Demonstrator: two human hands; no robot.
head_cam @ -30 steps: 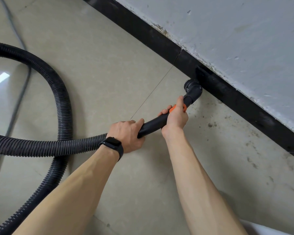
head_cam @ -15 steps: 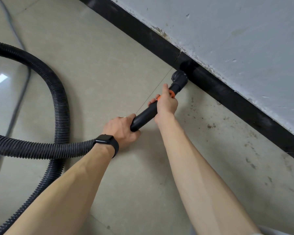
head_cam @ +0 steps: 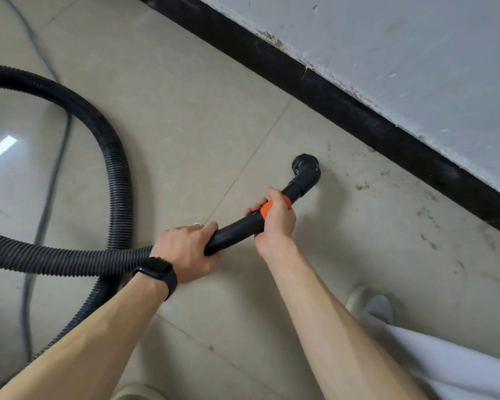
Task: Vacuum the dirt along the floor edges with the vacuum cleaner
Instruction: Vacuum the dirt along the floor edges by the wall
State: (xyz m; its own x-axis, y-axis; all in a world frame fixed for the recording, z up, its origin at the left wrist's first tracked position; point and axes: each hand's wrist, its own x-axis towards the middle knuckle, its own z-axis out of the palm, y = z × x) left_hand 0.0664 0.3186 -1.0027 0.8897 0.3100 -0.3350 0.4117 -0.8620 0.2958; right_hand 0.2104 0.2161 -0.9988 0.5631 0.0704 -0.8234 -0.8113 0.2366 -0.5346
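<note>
Black rigid plastic vacuum wand (head_cam: 234, 230) with orange collar (head_cam: 266, 208) and round elbow nozzle (head_cam: 306, 168): the nozzle is sitting down at the beige tiled floor (head_cam: 185, 125). It is lying near the black skirting board (head_cam: 358, 111) but apart from it, just left of scattered dark dirt specks (head_cam: 362, 186).

Right hand (head_cam: 276, 219): is gripping the wand at the orange collar.

Left hand (head_cam: 185, 251): is wearing a black smartwatch (head_cam: 156, 274) and a thin ring (head_cam: 197, 225), and is clasping the wand's rear end beside the ribbed black hose (head_cam: 113, 163).

Hose: is looping away leftward, crossing a grey cable (head_cam: 41, 220).

Chipped pale grey wall (head_cam: 416, 53): is rising above the skirting.

Pale shoe (head_cam: 378, 307) and white trouser leg (head_cam: 445, 370): are showing lower right.
</note>
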